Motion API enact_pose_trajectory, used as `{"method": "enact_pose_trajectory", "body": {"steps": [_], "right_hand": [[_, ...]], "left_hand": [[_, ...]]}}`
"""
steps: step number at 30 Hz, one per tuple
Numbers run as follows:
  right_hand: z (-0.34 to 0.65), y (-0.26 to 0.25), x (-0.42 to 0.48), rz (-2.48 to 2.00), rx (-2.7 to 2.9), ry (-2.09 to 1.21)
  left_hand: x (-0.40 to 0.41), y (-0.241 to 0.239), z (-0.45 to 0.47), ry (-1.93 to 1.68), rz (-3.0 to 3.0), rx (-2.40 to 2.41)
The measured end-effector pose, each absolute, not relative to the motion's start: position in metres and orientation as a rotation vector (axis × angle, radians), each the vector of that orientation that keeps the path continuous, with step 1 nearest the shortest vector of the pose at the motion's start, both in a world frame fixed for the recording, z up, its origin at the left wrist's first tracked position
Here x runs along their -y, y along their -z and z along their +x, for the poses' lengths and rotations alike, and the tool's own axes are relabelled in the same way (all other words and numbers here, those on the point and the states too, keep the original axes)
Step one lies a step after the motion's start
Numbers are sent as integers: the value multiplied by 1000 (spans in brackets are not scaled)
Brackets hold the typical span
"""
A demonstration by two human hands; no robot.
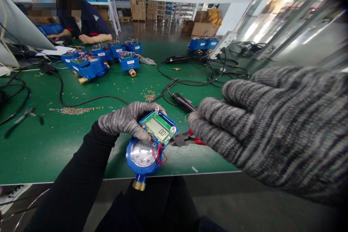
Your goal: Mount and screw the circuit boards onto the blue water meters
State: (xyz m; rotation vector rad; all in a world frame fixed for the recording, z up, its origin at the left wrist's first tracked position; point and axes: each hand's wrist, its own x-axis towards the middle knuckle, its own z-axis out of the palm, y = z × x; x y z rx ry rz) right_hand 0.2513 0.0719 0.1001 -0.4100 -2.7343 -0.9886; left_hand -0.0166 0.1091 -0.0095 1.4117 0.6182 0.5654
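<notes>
My left hand (130, 117), in a grey knit glove, grips a small display board (159, 127) in a blue frame; its screen shows zeros. Directly below the board is a blue water meter (144, 154) with a round dial and brass end, joined by red and dark wires, at the table's front edge. Close to the camera, my gloved right hand (261, 119) is raised at the right, fingers curled together; whatever they hold is hidden. Behind its fingertips, red-handled pliers (183, 139) show partly beside the board. A black cylindrical corded tool (183, 102) lies just beyond.
Several blue meters (89, 66) stand at the back left of the green table (81, 145). Loose screws (74, 110), cutters (24, 119) and black cables (187, 81) lie about. A power strip (224, 43) is at the back right. Another person (84, 21) sits across.
</notes>
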Motion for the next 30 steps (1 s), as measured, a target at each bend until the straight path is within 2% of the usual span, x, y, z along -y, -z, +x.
{"method": "enact_pose_trajectory", "body": {"steps": [4, 9, 30], "right_hand": [[253, -99, -71, -503, 2705, 1004], [252, -103, -82, -355, 2759, 936], [256, -101, -96, -279, 2815, 860]], "left_hand": [[-108, 10, -16, -586, 1368, -600], [-109, 11, -15, -593, 1403, -628], [-107, 7, -13, -561, 1399, -616]]}}
